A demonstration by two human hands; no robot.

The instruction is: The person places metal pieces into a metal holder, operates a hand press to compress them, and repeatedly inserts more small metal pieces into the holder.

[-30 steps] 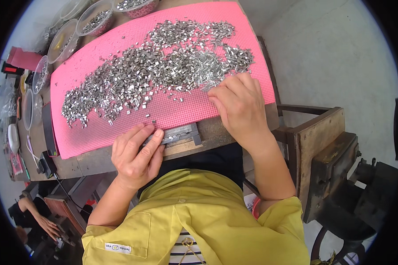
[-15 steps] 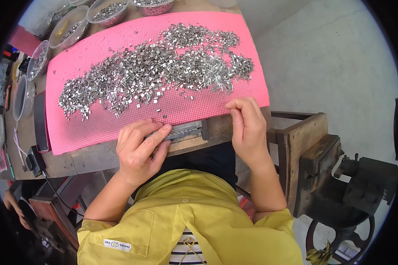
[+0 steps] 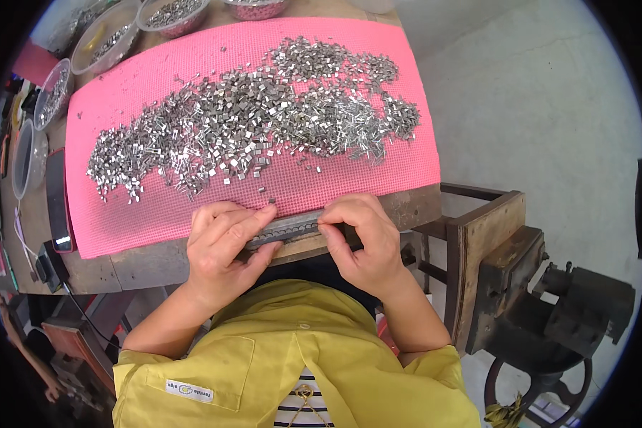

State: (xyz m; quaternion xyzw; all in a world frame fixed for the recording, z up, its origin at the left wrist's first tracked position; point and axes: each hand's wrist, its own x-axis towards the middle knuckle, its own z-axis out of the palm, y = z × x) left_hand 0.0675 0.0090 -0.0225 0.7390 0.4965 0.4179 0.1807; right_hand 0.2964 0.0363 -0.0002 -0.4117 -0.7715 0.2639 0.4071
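Observation:
A narrow dark grey metal fixture (image 3: 292, 230) with a row of rounded notches lies at the table's near edge, against the pink mat. My left hand (image 3: 228, 239) grips its left end, the thumb at the near side and the fingers over the far side. At the other end, my right hand (image 3: 364, 239) is closed in a pinch, fingertips touching the fixture; whatever sits between them is too small to make out. Beyond both hands, a broad heap of small silvery metal pieces (image 3: 242, 118) spreads over the pink textured mat (image 3: 228, 207).
Plastic bowls of metal pieces (image 3: 107, 43) line the far left. A black phone (image 3: 58, 200) lies beside the mat on the wooden table (image 3: 143, 267). To the right stands a dark machine (image 3: 542, 307) by a wooden frame. Another person's arm (image 3: 32, 349) shows at lower left.
My right hand has come left and down from the mat's right edge onto the fixture's right end. My left hand keeps its hold. The whole view has shifted slightly.

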